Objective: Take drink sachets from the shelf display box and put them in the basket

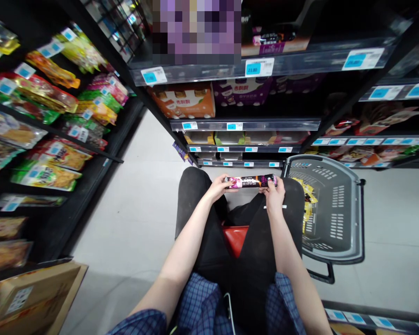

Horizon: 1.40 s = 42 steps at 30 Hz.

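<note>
Stretched between my two hands, above my knees, is a long narrow black and purple packet (250, 181) with printed labelling. My left hand (219, 188) pinches its left end. The right end is gripped by my right hand (274, 195), with the thumb on top. What is inside the packet cannot be seen. Similar black and purple packets (274, 36) lie in an open box on the upper shelf in front of me.
A grey shopping basket (351, 209) with yellow packets (307, 197) in it stands to the right of my knees. Shelves with cartons (185, 101) rise ahead. Bagged snacks (52, 172) fill the left rack, and a cardboard box (38, 298) sits at lower left. I sit on a red seat (235, 238).
</note>
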Motion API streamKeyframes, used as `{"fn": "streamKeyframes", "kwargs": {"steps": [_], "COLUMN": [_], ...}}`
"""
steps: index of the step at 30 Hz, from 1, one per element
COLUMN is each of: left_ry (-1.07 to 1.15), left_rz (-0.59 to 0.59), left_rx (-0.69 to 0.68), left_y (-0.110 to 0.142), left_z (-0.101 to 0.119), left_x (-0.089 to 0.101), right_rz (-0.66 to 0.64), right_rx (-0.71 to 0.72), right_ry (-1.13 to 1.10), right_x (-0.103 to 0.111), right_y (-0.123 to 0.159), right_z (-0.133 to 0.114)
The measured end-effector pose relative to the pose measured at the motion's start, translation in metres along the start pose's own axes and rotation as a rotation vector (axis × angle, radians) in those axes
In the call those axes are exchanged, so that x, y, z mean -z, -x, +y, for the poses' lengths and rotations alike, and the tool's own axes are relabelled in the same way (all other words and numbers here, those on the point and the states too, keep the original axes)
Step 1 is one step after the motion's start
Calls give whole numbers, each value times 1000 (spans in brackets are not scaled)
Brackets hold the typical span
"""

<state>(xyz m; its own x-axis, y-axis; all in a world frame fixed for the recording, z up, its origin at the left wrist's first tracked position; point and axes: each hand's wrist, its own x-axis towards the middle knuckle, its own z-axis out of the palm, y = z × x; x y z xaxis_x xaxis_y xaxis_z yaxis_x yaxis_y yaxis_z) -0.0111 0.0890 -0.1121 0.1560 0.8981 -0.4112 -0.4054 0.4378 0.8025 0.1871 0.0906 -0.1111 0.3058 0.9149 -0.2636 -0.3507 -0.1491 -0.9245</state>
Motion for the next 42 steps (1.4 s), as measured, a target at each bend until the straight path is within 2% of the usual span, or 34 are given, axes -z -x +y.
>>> {"fn": "streamKeyframes", "kwargs": {"steps": [8,20,25,33,37,42], "left_ry": [-33,-74,-7,143,159,121], "left_rz": [32,151,90,-75,-61,-38], "left_rx": [18,-13,-30,27,24,-56], "left_y": [1,-1,2,6,5,5], "left_z": [2,1,6,15,13,10], "left_x": [-4,-4,-2,3,1,-2], "right_rz": [13,-69,-144,-153,-156,-133], "right_rx": [-28,-90,-134,-162,-164,-160], "right_ry": [51,78,9,-84,-117,-95], "right_x": [-1,-1,-2,1,2,0], "right_y": [2,5,7,5,6,7], "right_z": [-3,-3,-8,-8,-11,-9]}}
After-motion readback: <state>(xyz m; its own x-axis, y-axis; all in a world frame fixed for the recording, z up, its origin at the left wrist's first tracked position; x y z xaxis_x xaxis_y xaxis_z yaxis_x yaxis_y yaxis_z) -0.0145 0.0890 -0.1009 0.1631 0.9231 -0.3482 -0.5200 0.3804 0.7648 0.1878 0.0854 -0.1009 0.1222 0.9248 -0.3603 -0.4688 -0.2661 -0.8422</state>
